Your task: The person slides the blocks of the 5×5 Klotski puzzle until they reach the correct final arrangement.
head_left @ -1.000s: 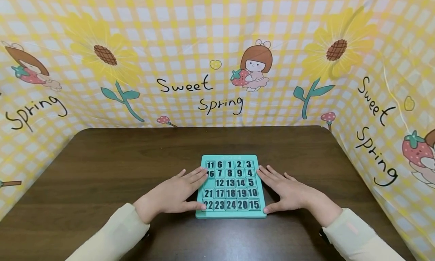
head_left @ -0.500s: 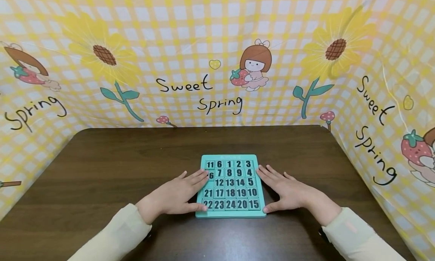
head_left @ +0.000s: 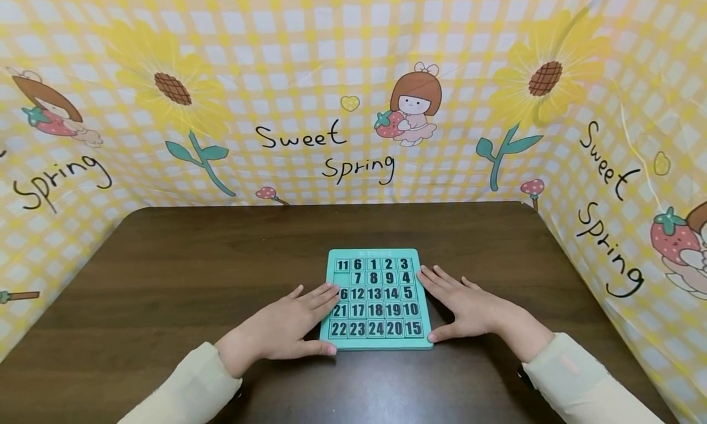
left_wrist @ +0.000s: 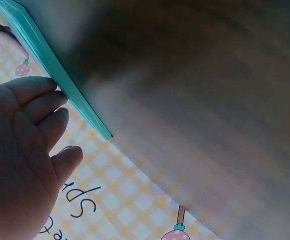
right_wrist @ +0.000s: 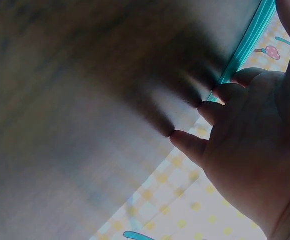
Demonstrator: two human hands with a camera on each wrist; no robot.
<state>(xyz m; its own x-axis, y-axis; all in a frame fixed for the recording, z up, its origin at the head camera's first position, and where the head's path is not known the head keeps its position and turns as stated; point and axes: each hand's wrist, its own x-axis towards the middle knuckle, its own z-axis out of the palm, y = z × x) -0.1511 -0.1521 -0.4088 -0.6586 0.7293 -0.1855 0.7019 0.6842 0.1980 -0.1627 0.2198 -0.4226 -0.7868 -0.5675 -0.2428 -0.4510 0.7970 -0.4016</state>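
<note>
A teal number slide puzzle (head_left: 381,345) lies flat on the dark wooden table, its black-numbered tiles in a square grid. The vacant cell (head_left: 342,278) is in the left column, second row, under the 11 tile (head_left: 343,265). My left hand (head_left: 287,326) reaches over the left rim with straight fingers, a fingertip on the partly covered tile showing a 6 (head_left: 345,294); its thumb is at the lower left corner. My right hand (head_left: 469,310) rests with straight, spread fingers along the right rim, thumb at the lower right corner. Both wrist views show the puzzle's teal side (left_wrist: 49,60) edge-on.
The wooden table (head_left: 221,246) extends around the puzzle on all sides. Behind it and along both sides hangs a yellow checked cloth (head_left: 304,62) printed with flowers, figures and "Sweet Spring".
The left fingertip has slid the tile showing a 6 from the second row down to the third, so the gap is now above it. The left thumb has shifted slightly off the 22 tile.
</note>
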